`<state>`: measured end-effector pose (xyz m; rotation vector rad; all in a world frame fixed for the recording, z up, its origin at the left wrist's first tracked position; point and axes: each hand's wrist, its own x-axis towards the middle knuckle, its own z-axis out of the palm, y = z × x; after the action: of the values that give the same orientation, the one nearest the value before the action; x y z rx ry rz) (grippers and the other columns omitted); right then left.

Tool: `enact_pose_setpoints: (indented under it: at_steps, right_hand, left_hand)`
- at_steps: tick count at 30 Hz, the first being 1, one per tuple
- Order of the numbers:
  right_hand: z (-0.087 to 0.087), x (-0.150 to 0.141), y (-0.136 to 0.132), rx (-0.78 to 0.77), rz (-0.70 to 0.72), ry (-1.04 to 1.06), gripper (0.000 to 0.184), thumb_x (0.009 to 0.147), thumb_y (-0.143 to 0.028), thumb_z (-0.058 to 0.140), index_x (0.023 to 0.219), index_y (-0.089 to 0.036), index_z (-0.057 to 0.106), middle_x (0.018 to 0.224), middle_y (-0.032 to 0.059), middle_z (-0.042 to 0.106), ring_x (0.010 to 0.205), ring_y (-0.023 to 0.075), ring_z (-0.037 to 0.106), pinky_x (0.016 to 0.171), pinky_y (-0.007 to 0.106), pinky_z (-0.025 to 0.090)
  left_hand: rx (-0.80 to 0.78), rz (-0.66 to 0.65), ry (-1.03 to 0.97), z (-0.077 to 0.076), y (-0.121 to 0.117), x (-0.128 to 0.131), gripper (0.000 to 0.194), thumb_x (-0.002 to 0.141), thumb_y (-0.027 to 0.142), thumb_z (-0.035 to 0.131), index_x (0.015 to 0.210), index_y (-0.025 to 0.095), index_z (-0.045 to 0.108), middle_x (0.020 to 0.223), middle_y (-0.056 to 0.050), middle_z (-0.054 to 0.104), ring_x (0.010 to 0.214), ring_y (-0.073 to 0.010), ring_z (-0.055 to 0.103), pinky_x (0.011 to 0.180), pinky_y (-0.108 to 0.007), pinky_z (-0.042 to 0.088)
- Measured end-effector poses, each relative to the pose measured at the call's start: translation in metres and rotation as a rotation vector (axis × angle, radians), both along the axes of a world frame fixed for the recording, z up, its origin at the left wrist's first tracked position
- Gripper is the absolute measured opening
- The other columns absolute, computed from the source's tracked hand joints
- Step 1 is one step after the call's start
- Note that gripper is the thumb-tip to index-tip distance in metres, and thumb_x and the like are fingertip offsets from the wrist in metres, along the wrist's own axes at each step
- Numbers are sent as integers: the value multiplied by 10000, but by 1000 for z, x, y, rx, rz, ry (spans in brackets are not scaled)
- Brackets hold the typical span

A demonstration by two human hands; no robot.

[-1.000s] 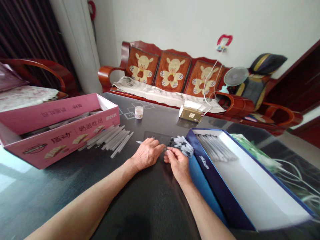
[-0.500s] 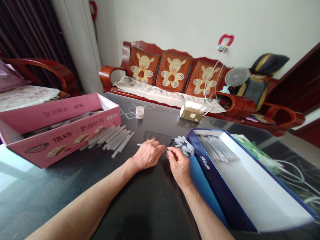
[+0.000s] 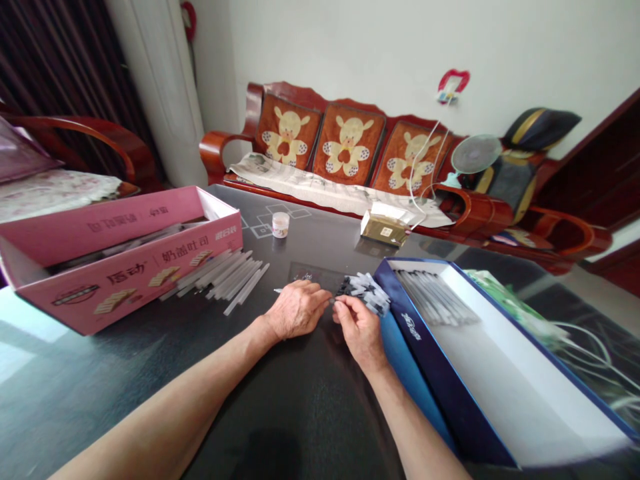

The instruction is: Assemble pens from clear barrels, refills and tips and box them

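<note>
Pinching my right thumb and fingertips together, I work at the near edge of a loose cluster of short plastic sticks (image 3: 364, 292), white with dark parts, lying on the dark glass tabletop (image 3: 280, 407). My right hand (image 3: 361, 331) is closed in that pinch just beside the cluster; whatever it holds is too small to make out. My left hand (image 3: 297, 310) lies palm down, fingers reaching toward the right, almost meeting it. A thin white stick (image 3: 277, 291) projects from beneath that hand, but I cannot tell whether the hand grips it. The step in hand is this close fingertip work between both hands; what it calls for beyond that is not shown.

To my right, a blue lidded box (image 3: 425, 347) holds rows of grey-white tubes (image 3: 435, 298). To my left, a pile of translucent white sticks (image 3: 220, 280) lies beside an open pink carton (image 3: 125, 267). Farther off stand a small lidded jar (image 3: 281, 225) and a cardboard packet (image 3: 385, 230), before a wooden sofa (image 3: 345, 153).
</note>
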<state>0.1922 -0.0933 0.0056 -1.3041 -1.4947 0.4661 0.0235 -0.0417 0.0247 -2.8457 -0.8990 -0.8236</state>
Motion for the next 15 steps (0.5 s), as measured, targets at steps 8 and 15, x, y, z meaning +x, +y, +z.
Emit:
enact_pose_setpoints:
  at_steps: [8,15]
  right_hand:
    - [1,1,1,-7,-111,-217,426,939,-407,397,583,-214,526,552,34,602,534,164,577,554,291,445]
    - [3,2,-1,-14,-90,-168,293,909,-379,432,747,-198,594,646,36,644,632,178,611,589,281,458]
  left_hand:
    - [55,-6,52,6,-8,6,270,941,260,382,1012,185,632,776,-46,569,736,-181,497,705,-323,386]
    - [38,15,43,2,-3,4,292,946,270,366,1038,188,631,783,-48,567,744,-181,498,720,-326,386]
